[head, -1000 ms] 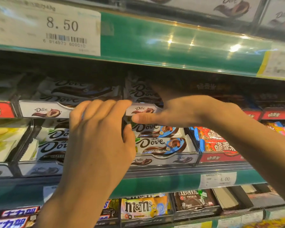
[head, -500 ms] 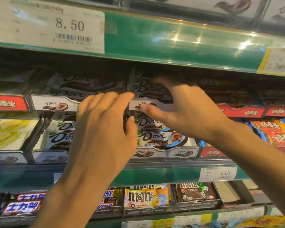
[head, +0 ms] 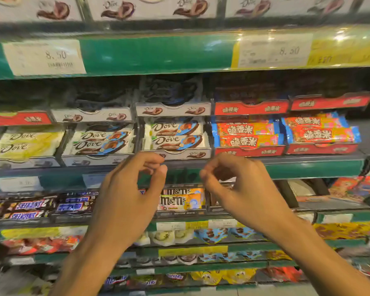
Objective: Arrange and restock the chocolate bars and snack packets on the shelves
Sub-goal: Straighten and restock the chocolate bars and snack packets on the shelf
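Dove chocolate bars (head: 175, 136) with blue and brown wrappers lie stacked in a white display tray (head: 175, 155) on the middle shelf, with a second white tray (head: 173, 109) stacked above it. My left hand (head: 128, 193) hovers just below that tray with loosely curled fingers and holds nothing. My right hand (head: 241, 189) hangs beside it, also loosely curled and holding nothing. Both hands are off the shelf, in front of its green edge (head: 308, 167). More Dove bars (head: 100, 143) fill the tray to the left.
Pale yellow Dove bars (head: 24, 144) sit far left. Red and orange rice-crisp bars (head: 247, 134) fill red trays on the right. Below are Snickers bars (head: 28, 208) and M&M's packets (head: 179, 200). Lower shelves hold more snack packets. Green price rail (head: 154, 54) runs overhead.
Both hands have drawn back out of the upper Dove tray and down to below the shelf edge. The view has pulled back, showing more shelves.
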A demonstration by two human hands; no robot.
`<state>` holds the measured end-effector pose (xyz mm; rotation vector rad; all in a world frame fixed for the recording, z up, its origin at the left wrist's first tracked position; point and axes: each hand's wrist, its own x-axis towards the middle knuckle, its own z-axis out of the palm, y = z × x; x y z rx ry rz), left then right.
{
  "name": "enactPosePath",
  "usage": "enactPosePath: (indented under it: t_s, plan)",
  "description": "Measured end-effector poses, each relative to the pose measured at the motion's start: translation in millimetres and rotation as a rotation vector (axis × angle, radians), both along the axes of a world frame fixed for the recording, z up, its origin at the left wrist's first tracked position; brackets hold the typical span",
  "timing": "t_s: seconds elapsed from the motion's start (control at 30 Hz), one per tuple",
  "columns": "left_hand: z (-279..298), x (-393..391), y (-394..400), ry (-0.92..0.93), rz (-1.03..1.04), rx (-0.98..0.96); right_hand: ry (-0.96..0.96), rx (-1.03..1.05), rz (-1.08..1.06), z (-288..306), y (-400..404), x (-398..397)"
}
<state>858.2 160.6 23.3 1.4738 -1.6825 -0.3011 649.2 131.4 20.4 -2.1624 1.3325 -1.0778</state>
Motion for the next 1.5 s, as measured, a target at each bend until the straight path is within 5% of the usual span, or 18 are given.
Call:
enactPosePath:
  t_s: [0.3,0.83,1.17,1.5]
  plan:
    - [-64,-149,54,0.288,-0.191,0.347,-0.151,0.299,-0.16,-71,78,-181]
    - [-63,-550,17,0.092,-0.852,0.37,-0.286,0.246,-0.916,-85,194,-508]
    - [-56,-725,-54,0.018,-1.013,0.402,-0.218,0.228,-1.095,-70,148,-653]
    - [-10,-839,-145,-0.011,-0.904,0.284,-0.15,0.188,-0.991,-38,46,-782]
